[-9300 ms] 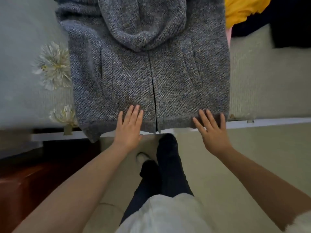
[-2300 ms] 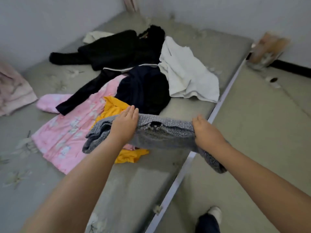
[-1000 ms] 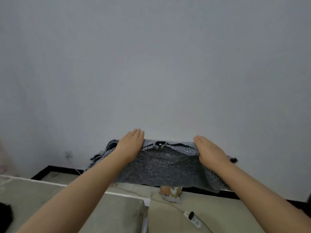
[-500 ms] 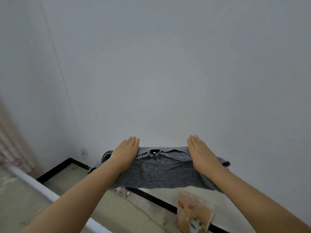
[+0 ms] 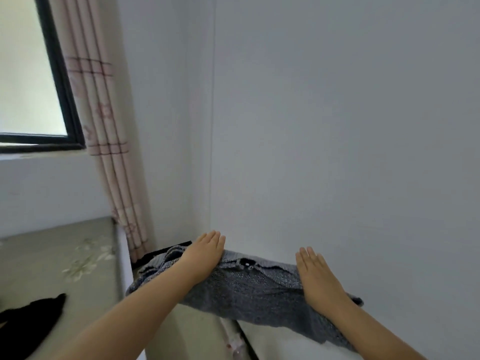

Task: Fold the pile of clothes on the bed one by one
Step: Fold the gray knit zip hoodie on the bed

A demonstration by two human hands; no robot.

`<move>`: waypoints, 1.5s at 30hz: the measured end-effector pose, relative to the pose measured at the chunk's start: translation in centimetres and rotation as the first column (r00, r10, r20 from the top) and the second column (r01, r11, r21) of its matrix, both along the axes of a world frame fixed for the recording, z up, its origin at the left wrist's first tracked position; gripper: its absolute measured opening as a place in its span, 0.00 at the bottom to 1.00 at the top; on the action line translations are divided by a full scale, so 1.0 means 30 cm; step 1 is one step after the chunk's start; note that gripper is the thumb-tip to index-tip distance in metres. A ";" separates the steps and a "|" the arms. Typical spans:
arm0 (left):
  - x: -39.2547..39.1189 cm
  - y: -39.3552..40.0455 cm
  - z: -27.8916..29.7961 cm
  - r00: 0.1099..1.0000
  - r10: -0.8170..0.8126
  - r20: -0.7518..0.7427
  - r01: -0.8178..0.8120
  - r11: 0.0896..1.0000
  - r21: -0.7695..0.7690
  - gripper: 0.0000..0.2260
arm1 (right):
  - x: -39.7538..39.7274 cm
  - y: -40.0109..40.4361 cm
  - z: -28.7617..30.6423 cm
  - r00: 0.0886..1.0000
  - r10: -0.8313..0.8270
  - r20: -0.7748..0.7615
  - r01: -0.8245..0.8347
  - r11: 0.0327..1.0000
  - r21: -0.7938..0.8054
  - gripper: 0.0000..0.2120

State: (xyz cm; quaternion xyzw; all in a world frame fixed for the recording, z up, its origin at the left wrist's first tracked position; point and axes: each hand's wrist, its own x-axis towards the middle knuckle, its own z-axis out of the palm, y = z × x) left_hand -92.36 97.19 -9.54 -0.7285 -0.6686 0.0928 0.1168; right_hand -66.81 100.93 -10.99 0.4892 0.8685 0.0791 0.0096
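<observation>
A black garment lies on the bed near its edge. One folded grey sweater is carried in the air past the bed, left hand and right hand flat on top, thumbs hidden.

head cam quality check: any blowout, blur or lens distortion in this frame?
Head view: window blown out white; curtain and its frame lean, wide-angle bend; grey sweater knit sharp between left hand and right hand; black garment slightly soft; wall evenly lit, no glare.
</observation>
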 end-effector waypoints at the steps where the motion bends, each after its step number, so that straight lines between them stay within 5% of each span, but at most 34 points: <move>1: -0.040 0.029 0.004 0.999 0.037 0.000 -0.037 0.999 0.003 0.26 | -0.045 0.062 0.010 0.999 0.045 0.001 -0.045 0.999 0.000 0.32; 14: -0.621 0.352 -0.032 0.888 0.459 -0.023 -0.459 0.888 0.020 0.29 | -0.791 0.776 -0.014 0.871 0.489 -0.050 -0.491 0.871 -0.028 0.33; 25: -1.149 0.410 -0.161 0.641 0.767 -0.028 -0.766 0.637 -0.090 0.28 | -1.570 1.043 -0.150 0.612 0.782 -0.118 -0.791 0.606 -0.082 0.33; 45: -2.505 0.552 -0.443 0.441 0.897 -0.005 -0.864 0.423 -0.274 0.25 | -3.074 1.264 -0.407 0.451 0.892 -0.029 -0.860 0.426 -0.281 0.31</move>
